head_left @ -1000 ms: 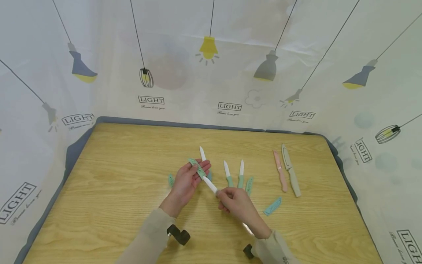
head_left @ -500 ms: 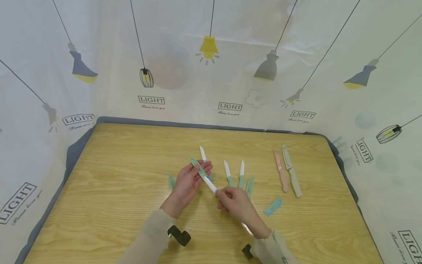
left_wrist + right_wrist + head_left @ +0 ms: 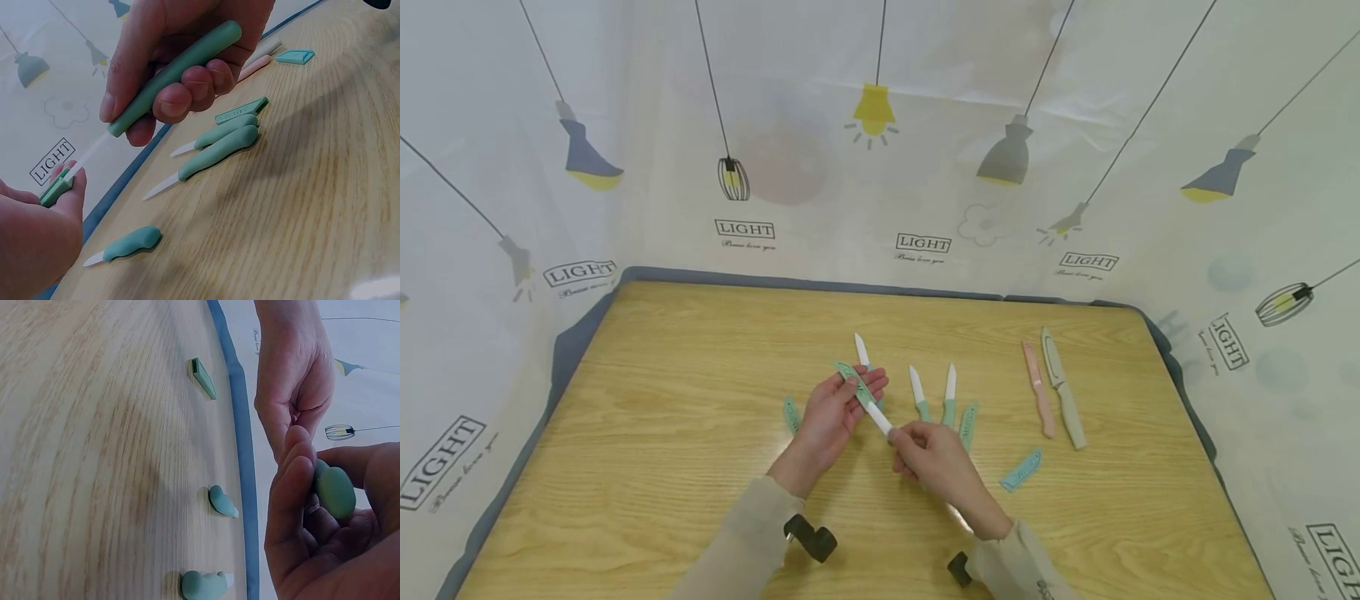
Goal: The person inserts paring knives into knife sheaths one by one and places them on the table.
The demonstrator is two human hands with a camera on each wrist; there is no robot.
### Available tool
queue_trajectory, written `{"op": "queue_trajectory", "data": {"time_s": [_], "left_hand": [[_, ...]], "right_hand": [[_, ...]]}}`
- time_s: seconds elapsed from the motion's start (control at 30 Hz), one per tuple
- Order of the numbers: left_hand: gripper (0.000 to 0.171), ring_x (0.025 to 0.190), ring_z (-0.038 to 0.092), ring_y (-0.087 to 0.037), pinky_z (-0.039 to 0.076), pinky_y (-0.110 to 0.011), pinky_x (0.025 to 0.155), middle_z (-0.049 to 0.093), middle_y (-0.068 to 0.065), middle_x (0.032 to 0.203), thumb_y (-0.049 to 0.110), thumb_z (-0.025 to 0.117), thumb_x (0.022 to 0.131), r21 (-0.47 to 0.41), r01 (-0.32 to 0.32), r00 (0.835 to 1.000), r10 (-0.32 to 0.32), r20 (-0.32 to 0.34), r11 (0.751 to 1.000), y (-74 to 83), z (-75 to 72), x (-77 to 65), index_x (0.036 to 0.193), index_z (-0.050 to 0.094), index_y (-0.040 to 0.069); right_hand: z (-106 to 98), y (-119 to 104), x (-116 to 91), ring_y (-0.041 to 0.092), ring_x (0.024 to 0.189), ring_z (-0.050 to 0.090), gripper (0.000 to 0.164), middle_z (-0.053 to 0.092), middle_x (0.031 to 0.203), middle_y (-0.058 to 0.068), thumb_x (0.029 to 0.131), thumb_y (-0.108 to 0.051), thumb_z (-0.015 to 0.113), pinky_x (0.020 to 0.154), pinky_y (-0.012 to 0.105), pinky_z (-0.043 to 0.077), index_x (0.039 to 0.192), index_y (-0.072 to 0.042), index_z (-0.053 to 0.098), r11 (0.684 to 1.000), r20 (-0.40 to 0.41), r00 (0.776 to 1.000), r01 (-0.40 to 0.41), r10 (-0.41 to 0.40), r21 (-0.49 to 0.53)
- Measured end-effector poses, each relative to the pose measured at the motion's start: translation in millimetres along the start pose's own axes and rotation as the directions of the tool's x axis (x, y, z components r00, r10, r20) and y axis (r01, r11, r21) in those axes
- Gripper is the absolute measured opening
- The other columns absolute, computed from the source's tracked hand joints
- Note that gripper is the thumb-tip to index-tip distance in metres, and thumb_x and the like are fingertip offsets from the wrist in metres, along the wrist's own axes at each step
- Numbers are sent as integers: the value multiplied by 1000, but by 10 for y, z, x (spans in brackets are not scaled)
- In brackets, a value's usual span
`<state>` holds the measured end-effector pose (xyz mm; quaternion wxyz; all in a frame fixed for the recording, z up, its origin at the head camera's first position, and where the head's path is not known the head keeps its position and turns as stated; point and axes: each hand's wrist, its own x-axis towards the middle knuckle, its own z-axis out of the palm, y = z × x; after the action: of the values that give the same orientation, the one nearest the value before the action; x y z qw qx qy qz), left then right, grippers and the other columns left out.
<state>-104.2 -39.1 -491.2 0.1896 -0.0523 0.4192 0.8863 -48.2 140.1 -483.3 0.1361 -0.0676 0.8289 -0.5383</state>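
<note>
My left hand (image 3: pixel 823 421) holds a green knife sheath (image 3: pixel 855 385) slantwise over its fingers, the thumb pressing on top. My right hand (image 3: pixel 938 458) grips a paring knife (image 3: pixel 175 78) by its green handle, thumb near the blade end. Its white blade (image 3: pixel 878 418) points away to the left, and the tip end is hidden inside the sheath. Beyond the left fingers lies another white-bladed knife (image 3: pixel 861 348), its handle partly covered by that hand. Two green-handled paring knives, a left one (image 3: pixel 917 387) and a right one (image 3: pixel 951 387), lie just past the right hand.
Loose sheaths lie on the wooden table: a green one (image 3: pixel 791 412) left of the left hand, another green one (image 3: pixel 968 425) and a blue one (image 3: pixel 1021 470) on the right. Farther right are a pink knife (image 3: pixel 1037 392) and a larger beige knife (image 3: pixel 1063 392). Printed cloth hangs behind.
The left hand has shifted slightly right with the sheath, and the right hand slightly left. A little less of the white blade shows outside the sheath. The things on the table stay put.
</note>
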Motion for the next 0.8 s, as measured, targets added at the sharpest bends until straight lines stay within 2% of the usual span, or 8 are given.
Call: {"op": "queue_trajectory", "data": {"time_s": [0.2, 0.43, 0.8], "left_hand": [[43, 124, 52, -27, 45, -31, 101, 45, -26, 141, 10, 31, 107, 4, 7, 1000, -7, -3, 1000, 0, 14, -11, 144, 26, -12], [43, 126, 50, -29, 44, -32, 102, 46, -25, 140, 10, 30, 107, 17, -1, 1000, 1, 0, 1000, -2, 26, -18, 144, 25, -12], [42, 123, 52, -28, 44, -34, 103, 49, -25, 137, 10, 32, 106, 44, 8, 1000, -9, 5, 999, -8, 45, -28, 142, 28, -12]], "right_hand": [[12, -11, 34, 35, 60, 63, 40, 64, 64, 0, 99, -33, 53, 42, 20, 47, 93, 3, 70, 999, 0, 1000, -2, 2, -33], [27, -20, 61, 34, 61, 63, 41, 65, 65, 1, 99, -33, 52, 44, 21, 49, 94, 4, 69, 1000, 6, 1000, 4, -4, -16], [45, -66, 83, 37, 61, 63, 39, 66, 66, 2, 100, -31, 51, 41, 19, 47, 98, 5, 68, 1000, 11, 1000, 9, -9, -6]]}}
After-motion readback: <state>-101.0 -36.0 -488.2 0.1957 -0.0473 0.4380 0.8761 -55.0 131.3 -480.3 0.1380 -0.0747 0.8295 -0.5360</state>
